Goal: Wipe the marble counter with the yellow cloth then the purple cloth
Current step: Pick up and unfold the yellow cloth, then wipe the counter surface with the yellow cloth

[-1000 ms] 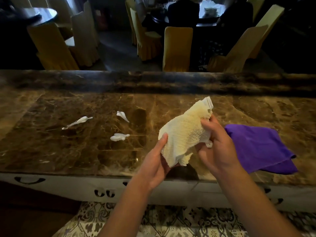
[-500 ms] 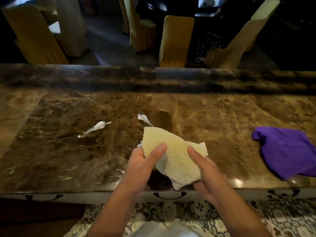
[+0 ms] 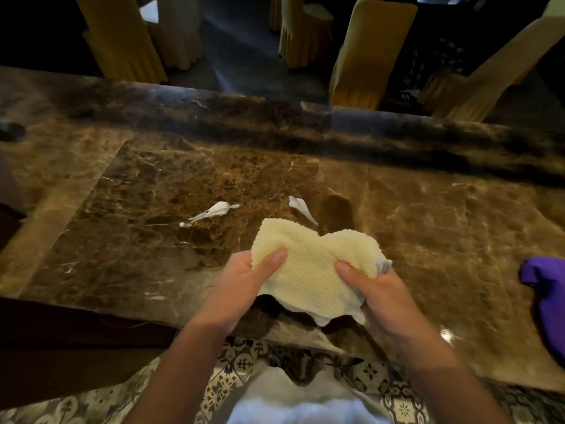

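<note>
Since the earlier frames the yellow cloth [image 3: 308, 270] has come down from an upright, dangling hold to a flatter spread between both hands, and the view has tipped lower, so the purple cloth [image 3: 547, 301] now sits at the far right edge of the picture instead of just beside the right hand.

The left hand [image 3: 241, 286] pinches the cloth's left edge, thumb on top and fingers underneath. The right hand [image 3: 382, 296] grips the right edge the same way, with a bunch of fabric gathered under its palm. Both hands are closed on the cloth; neither is free. Holding it by two opposite edges looks like a way of folding or squaring it into a pad before pressing it down, so wiping has probably not begun.

The cloth hangs over the near edge of the marble counter [image 3: 153, 240], and whether it touches the stone cannot be told. Its long axis runs left to right, roughly along the counter's front edge, with its broad face turned up and its far edge tilted toward the scraps of white paper [image 3: 214, 211] lying on the marble beyond it. The purple cloth lies crumpled on the counter, well apart from both hands, apparently parked there for the second pass.
</note>
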`<action>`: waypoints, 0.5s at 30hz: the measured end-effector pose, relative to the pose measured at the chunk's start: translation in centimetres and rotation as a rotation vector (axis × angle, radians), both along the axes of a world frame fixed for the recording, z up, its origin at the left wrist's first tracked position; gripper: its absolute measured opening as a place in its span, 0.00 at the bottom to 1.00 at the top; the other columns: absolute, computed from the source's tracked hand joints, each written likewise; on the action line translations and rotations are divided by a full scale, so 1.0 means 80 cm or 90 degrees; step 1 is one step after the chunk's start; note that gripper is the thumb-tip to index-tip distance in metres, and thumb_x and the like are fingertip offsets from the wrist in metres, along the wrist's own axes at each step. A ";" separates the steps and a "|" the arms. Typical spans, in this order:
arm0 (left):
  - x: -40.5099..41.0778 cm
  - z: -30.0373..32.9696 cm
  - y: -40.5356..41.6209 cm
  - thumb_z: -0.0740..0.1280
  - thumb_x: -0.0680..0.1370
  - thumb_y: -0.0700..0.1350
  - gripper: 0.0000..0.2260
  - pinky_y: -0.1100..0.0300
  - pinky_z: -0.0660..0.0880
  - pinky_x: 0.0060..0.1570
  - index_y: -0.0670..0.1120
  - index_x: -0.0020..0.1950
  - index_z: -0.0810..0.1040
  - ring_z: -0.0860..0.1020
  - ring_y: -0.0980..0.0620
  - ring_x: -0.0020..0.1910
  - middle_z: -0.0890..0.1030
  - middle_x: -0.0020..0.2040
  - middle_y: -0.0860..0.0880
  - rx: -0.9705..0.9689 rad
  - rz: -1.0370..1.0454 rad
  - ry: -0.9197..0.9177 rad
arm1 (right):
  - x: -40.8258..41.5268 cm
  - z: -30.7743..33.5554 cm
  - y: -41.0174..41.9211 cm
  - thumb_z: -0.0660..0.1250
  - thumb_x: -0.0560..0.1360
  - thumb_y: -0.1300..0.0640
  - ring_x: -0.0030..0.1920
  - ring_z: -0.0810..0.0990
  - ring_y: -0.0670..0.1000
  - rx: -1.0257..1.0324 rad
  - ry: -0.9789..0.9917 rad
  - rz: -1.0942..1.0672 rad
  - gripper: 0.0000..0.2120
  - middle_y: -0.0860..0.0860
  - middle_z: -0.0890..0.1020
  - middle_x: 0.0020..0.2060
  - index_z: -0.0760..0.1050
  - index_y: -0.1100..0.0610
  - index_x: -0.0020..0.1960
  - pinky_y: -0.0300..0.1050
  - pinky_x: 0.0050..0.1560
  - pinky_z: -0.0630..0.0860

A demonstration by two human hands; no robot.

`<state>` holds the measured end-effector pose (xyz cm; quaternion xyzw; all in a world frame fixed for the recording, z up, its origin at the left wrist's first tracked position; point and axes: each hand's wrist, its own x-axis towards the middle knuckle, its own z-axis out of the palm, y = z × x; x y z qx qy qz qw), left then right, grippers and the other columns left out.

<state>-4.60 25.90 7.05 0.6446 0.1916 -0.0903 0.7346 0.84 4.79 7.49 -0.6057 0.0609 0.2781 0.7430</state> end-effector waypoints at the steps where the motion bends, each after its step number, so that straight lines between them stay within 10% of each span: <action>1: 0.002 0.001 0.005 0.67 0.79 0.54 0.16 0.51 0.80 0.59 0.47 0.61 0.84 0.85 0.50 0.58 0.88 0.57 0.48 0.032 -0.031 -0.001 | 0.010 0.006 -0.003 0.82 0.62 0.48 0.55 0.87 0.57 -0.020 -0.003 -0.011 0.19 0.55 0.88 0.53 0.86 0.48 0.52 0.61 0.60 0.80; 6: 0.002 -0.024 0.085 0.68 0.81 0.49 0.11 0.60 0.77 0.60 0.54 0.63 0.81 0.80 0.64 0.58 0.82 0.59 0.59 0.346 0.048 -0.043 | 0.081 0.046 -0.039 0.76 0.70 0.47 0.56 0.82 0.54 -0.219 -0.075 -0.116 0.24 0.49 0.83 0.56 0.75 0.49 0.64 0.56 0.56 0.80; 10: -0.014 -0.075 0.179 0.69 0.80 0.44 0.11 0.49 0.71 0.66 0.45 0.62 0.82 0.77 0.44 0.66 0.81 0.64 0.45 0.666 0.181 -0.008 | 0.113 0.030 -0.054 0.70 0.79 0.58 0.50 0.82 0.53 -0.497 -0.408 0.008 0.12 0.50 0.82 0.49 0.80 0.56 0.61 0.42 0.44 0.73; 15: -0.012 -0.122 0.246 0.66 0.82 0.52 0.23 0.37 0.58 0.77 0.42 0.74 0.73 0.60 0.38 0.81 0.68 0.79 0.39 0.867 0.160 0.171 | 0.106 -0.066 -0.058 0.71 0.74 0.50 0.73 0.71 0.57 -0.765 -0.500 0.358 0.24 0.52 0.77 0.70 0.76 0.52 0.69 0.59 0.73 0.66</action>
